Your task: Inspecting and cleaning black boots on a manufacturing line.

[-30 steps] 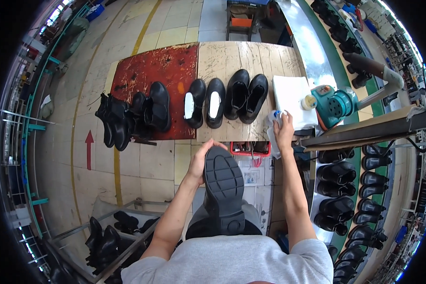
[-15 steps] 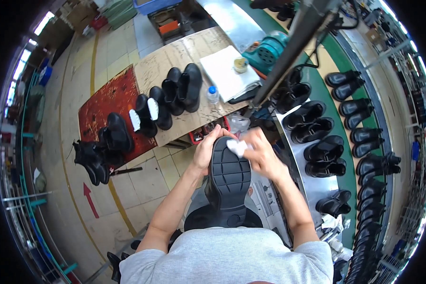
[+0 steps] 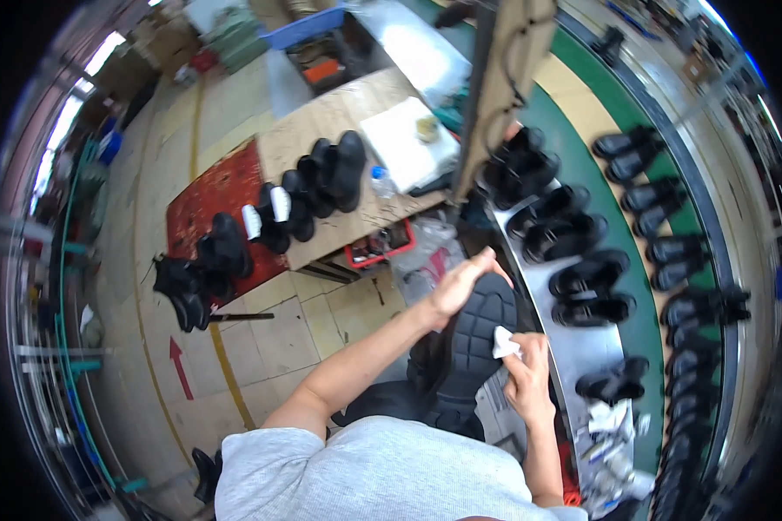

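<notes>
A black shoe (image 3: 478,339) is held over my lap with its ribbed sole facing up. My left hand (image 3: 463,285) wraps round its toe end from the left side. Pinched in the fingers of my right hand (image 3: 527,373) is a small white cloth (image 3: 505,342), which lies at the right edge of the sole. The shoe's upper is mostly hidden below the sole.
Several black shoes (image 3: 300,204) stand on the wooden table (image 3: 382,87) and its red end (image 3: 235,174), near a small bottle (image 3: 381,181). More pairs (image 3: 591,269) line a metal shelf and the green conveyor (image 3: 573,113) at the right. A post (image 3: 473,113) rises beyond my hands. A red crate (image 3: 379,247) sits under the table.
Both hands and the shoe have shifted to the right, and the shoe now leans that way. My right hand with the white cloth has slid from the toe down the sole's right edge.
</notes>
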`<state>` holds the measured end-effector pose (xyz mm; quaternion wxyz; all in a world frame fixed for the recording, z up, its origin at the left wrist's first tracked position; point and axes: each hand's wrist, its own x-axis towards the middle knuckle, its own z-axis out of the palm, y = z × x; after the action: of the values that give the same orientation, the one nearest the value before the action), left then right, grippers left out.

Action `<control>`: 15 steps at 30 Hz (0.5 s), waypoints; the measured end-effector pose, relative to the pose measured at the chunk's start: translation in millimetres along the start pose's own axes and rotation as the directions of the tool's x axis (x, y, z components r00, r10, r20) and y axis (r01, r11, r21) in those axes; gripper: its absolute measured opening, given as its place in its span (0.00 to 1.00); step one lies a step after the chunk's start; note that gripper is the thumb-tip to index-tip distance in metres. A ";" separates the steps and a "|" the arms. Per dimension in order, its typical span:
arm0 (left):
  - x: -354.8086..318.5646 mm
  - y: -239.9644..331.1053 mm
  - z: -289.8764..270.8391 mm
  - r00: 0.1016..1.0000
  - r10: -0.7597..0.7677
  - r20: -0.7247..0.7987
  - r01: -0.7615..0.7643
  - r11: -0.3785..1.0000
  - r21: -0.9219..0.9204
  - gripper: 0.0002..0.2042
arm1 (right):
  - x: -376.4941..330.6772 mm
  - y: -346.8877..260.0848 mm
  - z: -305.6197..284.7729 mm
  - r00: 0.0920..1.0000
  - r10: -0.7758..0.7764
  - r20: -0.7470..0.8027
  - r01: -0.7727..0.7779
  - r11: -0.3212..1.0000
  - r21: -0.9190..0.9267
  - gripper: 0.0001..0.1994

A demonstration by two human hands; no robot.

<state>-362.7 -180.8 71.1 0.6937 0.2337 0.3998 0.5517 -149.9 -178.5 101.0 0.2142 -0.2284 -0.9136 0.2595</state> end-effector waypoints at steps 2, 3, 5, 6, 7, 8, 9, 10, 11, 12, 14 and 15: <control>-1.3 7.0 12.0 0.999 0.001 -0.034 -0.003 0.998 -0.055 0.29 | 5.5 4.0 -7.8 0.999 -0.032 -0.026 0.032 0.999 -0.003 0.17; 0.1 6.7 9.5 1.000 -0.011 -0.005 0.010 0.999 -0.036 0.28 | 21.7 -1.0 -18.1 1.000 -0.006 -0.015 0.006 0.999 -0.034 0.16; 9.4 5.9 16.3 0.999 -0.011 -0.030 0.009 0.998 -0.063 0.28 | 52.9 5.9 -26.6 1.000 0.003 -0.029 -0.003 1.000 -0.018 0.16; 12.5 2.5 11.2 0.999 -0.022 -0.024 0.020 0.996 -0.092 0.27 | 52.3 5.3 -28.6 0.999 0.033 -0.032 -0.034 0.999 -0.020 0.17; 14.1 -6.0 15.5 0.999 -0.020 -0.033 0.016 0.992 -0.127 0.27 | 50.7 1.3 -29.1 0.998 0.053 -0.031 -0.053 0.998 -0.018 0.17; 17.9 -10.4 17.3 0.999 0.008 -0.038 -0.008 1.000 -0.019 0.27 | 42.4 -1.4 -23.9 0.992 0.114 -0.049 -0.116 0.993 -0.036 0.18; 16.0 -12.7 16.7 0.997 0.041 -0.069 -0.035 0.996 0.087 0.28 | 25.3 -6.8 -17.1 0.986 0.159 -0.053 -0.162 0.986 -0.039 0.19; 15.4 -11.5 16.4 0.998 0.046 -0.044 -0.043 0.997 0.059 0.27 | 8.0 -8.4 -13.8 0.987 0.150 -0.050 -0.151 0.988 -0.021 0.18; 16.4 -7.9 16.1 0.999 0.050 -0.008 -0.050 0.998 0.031 0.27 | -3.6 -9.7 -11.0 0.988 0.146 -0.050 -0.147 0.989 -0.011 0.18; 17.0 -3.0 15.8 0.998 0.066 -0.007 -0.066 0.997 0.041 0.27 | -7.4 -14.3 -8.7 0.986 0.163 -0.044 -0.164 0.986 -0.031 0.18; 14.5 -1.9 8.3 0.995 0.101 -0.027 -0.100 0.994 0.036 0.26 | 11.9 -24.7 -2.9 0.987 0.154 -0.044 -0.158 0.982 -0.108 0.17; 15.0 -1.1 0.8 0.987 0.158 -0.019 -0.156 0.985 0.074 0.26 | 35.2 -27.4 0.9 0.988 0.138 -0.075 -0.148 0.976 -0.160 0.16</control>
<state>-360.3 -166.7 66.3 0.6341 0.2826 0.4085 0.5926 -187.1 -181.0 125.6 0.2041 -0.3185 -0.9059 0.1903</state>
